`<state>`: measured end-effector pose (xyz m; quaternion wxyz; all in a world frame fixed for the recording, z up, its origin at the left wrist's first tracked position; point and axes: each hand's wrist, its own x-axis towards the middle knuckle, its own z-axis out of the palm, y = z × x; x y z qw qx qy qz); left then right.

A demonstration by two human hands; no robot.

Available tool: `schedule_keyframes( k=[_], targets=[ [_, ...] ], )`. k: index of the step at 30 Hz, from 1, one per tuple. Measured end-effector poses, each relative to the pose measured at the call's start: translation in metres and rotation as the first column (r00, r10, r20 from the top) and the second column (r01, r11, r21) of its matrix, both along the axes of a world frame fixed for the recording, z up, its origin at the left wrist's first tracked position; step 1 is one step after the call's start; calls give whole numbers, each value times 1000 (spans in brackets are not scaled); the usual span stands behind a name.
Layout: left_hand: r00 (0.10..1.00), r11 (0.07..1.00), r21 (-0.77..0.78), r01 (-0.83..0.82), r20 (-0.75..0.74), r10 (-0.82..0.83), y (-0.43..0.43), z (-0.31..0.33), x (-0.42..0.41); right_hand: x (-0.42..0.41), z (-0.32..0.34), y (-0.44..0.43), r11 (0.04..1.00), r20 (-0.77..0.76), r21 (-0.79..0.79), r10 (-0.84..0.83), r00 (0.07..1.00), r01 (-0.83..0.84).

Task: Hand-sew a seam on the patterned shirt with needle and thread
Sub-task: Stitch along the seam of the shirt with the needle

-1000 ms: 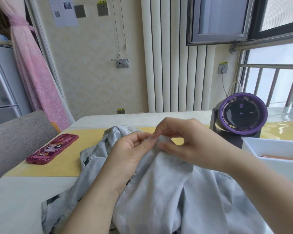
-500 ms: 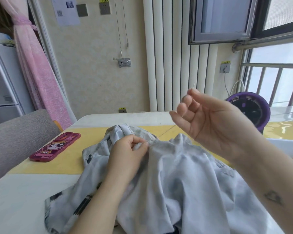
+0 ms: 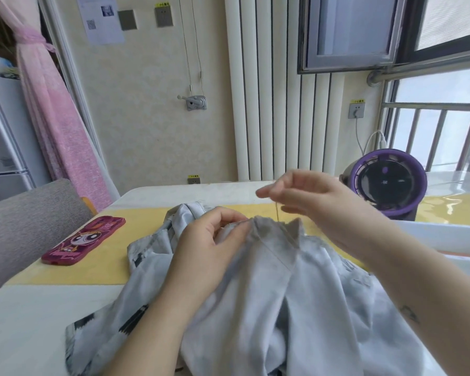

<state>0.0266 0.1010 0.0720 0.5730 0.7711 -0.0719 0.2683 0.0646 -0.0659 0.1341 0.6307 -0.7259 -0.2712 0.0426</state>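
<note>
The pale grey patterned shirt [image 3: 269, 294] lies bunched on the table in front of me, inside out, with dark marks showing at its left edge. My left hand [image 3: 209, 248] pinches a raised fold of the fabric near the seam. My right hand [image 3: 315, 204] hovers just above and right of that fold, fingers curled, pinching the needle [image 3: 277, 211], which points down toward the cloth. A thin thread runs from it to the fabric; it is hard to follow.
A pink cartoon phone case [image 3: 84, 241] lies on the yellow table mat [image 3: 98, 270] at left. A purple round fan [image 3: 385, 185] stands at back right, with a white tray [image 3: 445, 237] in front of it. A grey chair back [image 3: 25, 221] is at far left.
My right hand pulled up and away from the fold, then came back down toward it with the needle. My left hand has kept its pinch on the fabric.
</note>
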Motion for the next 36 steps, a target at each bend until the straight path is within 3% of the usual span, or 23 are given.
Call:
schedule_keyframes(
  k=[4,12,14,18,24,36],
  targets=[
    [994,994,-17,111,25,-111,0,6,-6,-1,-2,-2,952,3,-258,171,985,-165],
    [995,997,-58,41,-88,-46,4,8,-8,-6,1,-5,883,311,-460,66,948,90],
    [994,993,-106,45,-99,-56,4,8,-8,-8,0,-3,864,364,-475,19,931,168],
    [988,971,-224,80,-111,-107,5,9,-9,-16,5,-1,889,549,-321,-107,829,327],
    [986,968,-243,56,-140,-92,5,7,-7,-27,1,1,771,484,-584,81,871,253],
    [989,983,-185,18,-144,-46,5,5,-4,-19,-6,3,745,481,-603,55,875,284]
  ],
)
